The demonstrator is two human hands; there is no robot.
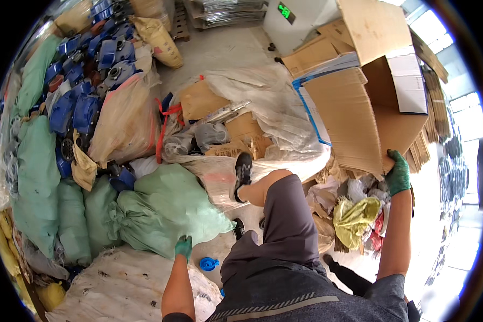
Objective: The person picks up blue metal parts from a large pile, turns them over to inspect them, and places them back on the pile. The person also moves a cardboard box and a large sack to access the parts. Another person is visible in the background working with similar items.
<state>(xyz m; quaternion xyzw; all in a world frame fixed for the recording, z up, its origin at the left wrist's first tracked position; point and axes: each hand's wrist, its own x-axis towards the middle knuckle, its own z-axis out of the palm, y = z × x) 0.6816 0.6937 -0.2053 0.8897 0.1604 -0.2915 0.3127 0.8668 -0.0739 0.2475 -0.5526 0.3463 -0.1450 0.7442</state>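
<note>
My right hand (397, 174), in a green glove, grips the lower edge of a large open cardboard box (341, 107). The box is tilted, with its flaps spread and blue tape along one edge. My left hand (183, 247), also gloved in green, is at the near edge of a stuffed pale green sack (172, 206). Its fingers are stretched out and hold nothing I can see; whether they press on the sack is unclear. A small blue plastic part (209, 263) lies on the floor beside that hand.
My raised foot (243, 174) is over a clear plastic sheet (212, 180) with cardboard scraps and grey parts. Blue parts (72, 110) and more green sacks (35, 177) pile up at left. A white woven sack (129, 287) lies near; a yellow-green bag (355, 220) sits right.
</note>
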